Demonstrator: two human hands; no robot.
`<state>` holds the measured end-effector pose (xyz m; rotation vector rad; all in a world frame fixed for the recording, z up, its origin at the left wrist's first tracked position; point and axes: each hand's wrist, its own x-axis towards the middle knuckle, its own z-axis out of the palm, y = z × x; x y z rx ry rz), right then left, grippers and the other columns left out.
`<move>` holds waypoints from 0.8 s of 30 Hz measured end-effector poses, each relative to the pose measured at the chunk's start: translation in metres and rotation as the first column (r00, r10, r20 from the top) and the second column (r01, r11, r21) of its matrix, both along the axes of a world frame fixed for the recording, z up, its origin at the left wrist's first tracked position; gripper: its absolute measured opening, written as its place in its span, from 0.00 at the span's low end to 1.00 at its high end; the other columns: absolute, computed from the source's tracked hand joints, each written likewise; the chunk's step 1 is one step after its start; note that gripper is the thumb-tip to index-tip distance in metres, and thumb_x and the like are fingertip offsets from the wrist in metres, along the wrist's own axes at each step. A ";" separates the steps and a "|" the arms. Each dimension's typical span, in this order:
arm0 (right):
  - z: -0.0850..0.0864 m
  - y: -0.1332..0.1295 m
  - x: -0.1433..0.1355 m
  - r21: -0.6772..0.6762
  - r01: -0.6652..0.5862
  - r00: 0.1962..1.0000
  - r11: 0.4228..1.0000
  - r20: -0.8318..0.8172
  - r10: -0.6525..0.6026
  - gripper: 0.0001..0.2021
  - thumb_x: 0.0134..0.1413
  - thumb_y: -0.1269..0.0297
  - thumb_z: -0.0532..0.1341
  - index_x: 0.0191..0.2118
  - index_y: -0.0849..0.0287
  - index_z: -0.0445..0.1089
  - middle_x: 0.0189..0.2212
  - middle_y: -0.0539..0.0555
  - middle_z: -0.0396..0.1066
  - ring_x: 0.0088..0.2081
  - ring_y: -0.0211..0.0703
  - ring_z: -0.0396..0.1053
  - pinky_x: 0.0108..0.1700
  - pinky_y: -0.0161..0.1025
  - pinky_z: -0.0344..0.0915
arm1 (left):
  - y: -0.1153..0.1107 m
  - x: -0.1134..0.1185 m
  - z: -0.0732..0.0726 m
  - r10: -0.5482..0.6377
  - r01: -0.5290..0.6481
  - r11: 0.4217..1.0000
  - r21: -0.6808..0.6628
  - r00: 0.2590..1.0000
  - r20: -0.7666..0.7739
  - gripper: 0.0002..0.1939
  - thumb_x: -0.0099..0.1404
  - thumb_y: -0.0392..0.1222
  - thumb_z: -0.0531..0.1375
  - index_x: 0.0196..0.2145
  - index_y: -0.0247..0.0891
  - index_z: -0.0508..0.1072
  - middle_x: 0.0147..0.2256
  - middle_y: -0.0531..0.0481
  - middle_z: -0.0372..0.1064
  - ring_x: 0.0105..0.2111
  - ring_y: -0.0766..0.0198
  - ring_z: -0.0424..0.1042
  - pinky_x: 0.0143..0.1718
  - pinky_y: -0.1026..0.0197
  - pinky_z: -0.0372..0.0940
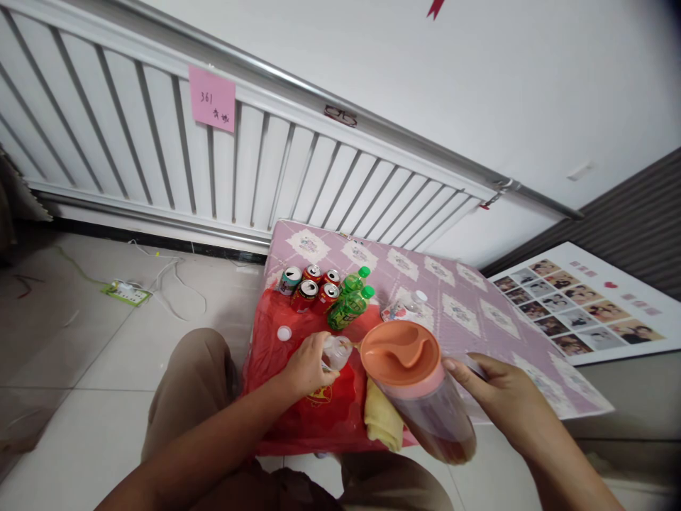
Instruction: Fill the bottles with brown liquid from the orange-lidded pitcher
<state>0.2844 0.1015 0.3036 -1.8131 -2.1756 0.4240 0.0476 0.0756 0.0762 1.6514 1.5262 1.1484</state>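
My left hand is wrapped round a clear plastic bottle without a cap, above the red cover. My right hand grips the handle of a clear pitcher with an orange lid. The pitcher is tilted to the left, brown liquid inside, its spout at the bottle's mouth, where a thin brownish stream shows. A white cap lies on the red cover. Beneath the pitcher is a folded yellow cloth.
Several opened cans, two green bottles and a clear bottle with a white cap stand beyond my hands. A radiator lines the wall. A photo board leans at right; a power strip lies on the floor.
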 end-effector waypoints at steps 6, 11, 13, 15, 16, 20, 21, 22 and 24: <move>0.001 0.000 0.001 0.012 -0.013 1.000 1.000 -0.021 0.013 0.27 0.45 0.36 0.60 0.19 0.58 0.68 0.16 0.49 0.61 0.21 0.38 0.60 0.21 0.34 0.58 | 0.001 -0.002 0.000 -0.012 0.012 1.000 -0.007 1.000 0.010 0.35 0.50 0.37 0.68 0.54 0.38 0.60 0.50 0.40 0.68 0.51 0.49 0.69 0.53 0.50 0.64; 0.003 0.000 0.002 0.013 0.000 1.000 1.000 -0.002 0.000 0.26 0.46 0.36 0.59 0.21 0.58 0.71 0.17 0.50 0.65 0.23 0.41 0.63 0.22 0.35 0.60 | 0.001 -0.002 -0.002 -0.005 0.005 1.000 0.001 1.000 0.011 0.34 0.49 0.36 0.68 0.53 0.36 0.61 0.49 0.40 0.68 0.50 0.49 0.69 0.53 0.49 0.64; 0.002 0.001 0.003 0.017 -0.001 1.000 1.000 0.005 0.001 0.26 0.46 0.37 0.59 0.22 0.58 0.72 0.18 0.51 0.67 0.24 0.42 0.64 0.23 0.35 0.61 | 0.001 -0.002 -0.002 -0.006 0.006 1.000 0.006 1.000 0.009 0.34 0.50 0.37 0.68 0.53 0.36 0.61 0.49 0.40 0.68 0.50 0.49 0.69 0.53 0.50 0.64; 0.002 0.001 0.004 0.021 -0.003 1.000 1.000 0.008 0.003 0.25 0.47 0.38 0.59 0.21 0.58 0.71 0.18 0.50 0.66 0.23 0.41 0.63 0.23 0.35 0.60 | 0.002 -0.002 -0.002 -0.008 0.008 1.000 0.008 1.000 0.006 0.34 0.50 0.37 0.68 0.53 0.36 0.61 0.49 0.40 0.68 0.50 0.49 0.69 0.53 0.50 0.64; 0.001 0.001 0.004 0.024 -0.001 1.000 1.000 0.008 0.001 0.25 0.47 0.38 0.59 0.21 0.58 0.70 0.18 0.50 0.65 0.23 0.41 0.62 0.22 0.35 0.60 | 0.002 -0.002 -0.003 -0.008 0.008 1.000 0.008 1.000 0.005 0.34 0.49 0.37 0.68 0.53 0.36 0.61 0.50 0.39 0.68 0.50 0.49 0.69 0.53 0.50 0.64; 0.001 0.001 0.007 0.013 -0.002 1.000 1.000 -0.003 0.002 0.25 0.48 0.39 0.59 0.20 0.58 0.70 0.18 0.49 0.63 0.23 0.40 0.61 0.22 0.34 0.59 | 0.002 -0.002 -0.004 -0.010 0.010 1.000 0.006 1.000 0.004 0.35 0.49 0.37 0.68 0.54 0.35 0.61 0.50 0.39 0.67 0.51 0.49 0.69 0.53 0.50 0.64; 0.001 0.001 0.007 0.005 -0.008 1.000 1.000 -0.004 0.008 0.25 0.48 0.39 0.59 0.21 0.58 0.70 0.18 0.49 0.63 0.23 0.40 0.61 0.23 0.34 0.59 | 0.002 -0.002 -0.005 -0.010 0.010 1.000 0.007 1.000 0.004 0.34 0.49 0.37 0.68 0.53 0.36 0.61 0.50 0.39 0.67 0.50 0.49 0.69 0.53 0.49 0.64; 0.001 0.001 0.008 0.001 -0.013 1.000 1.000 -0.003 0.013 0.25 0.48 0.39 0.59 0.21 0.58 0.70 0.18 0.50 0.63 0.23 0.40 0.61 0.23 0.35 0.59 | 0.002 -0.002 -0.005 -0.010 0.010 1.000 0.009 1.000 0.004 0.34 0.49 0.36 0.68 0.53 0.36 0.61 0.50 0.39 0.68 0.50 0.49 0.69 0.53 0.49 0.64; 0.001 0.001 0.008 0.000 -0.024 1.000 1.000 -0.001 0.024 0.24 0.49 0.40 0.59 0.20 0.58 0.69 0.18 0.49 0.62 0.22 0.40 0.60 0.22 0.35 0.58 | 0.002 -0.002 -0.006 -0.010 0.010 1.000 0.015 1.000 0.010 0.34 0.49 0.36 0.68 0.53 0.37 0.61 0.50 0.40 0.68 0.50 0.50 0.69 0.53 0.50 0.64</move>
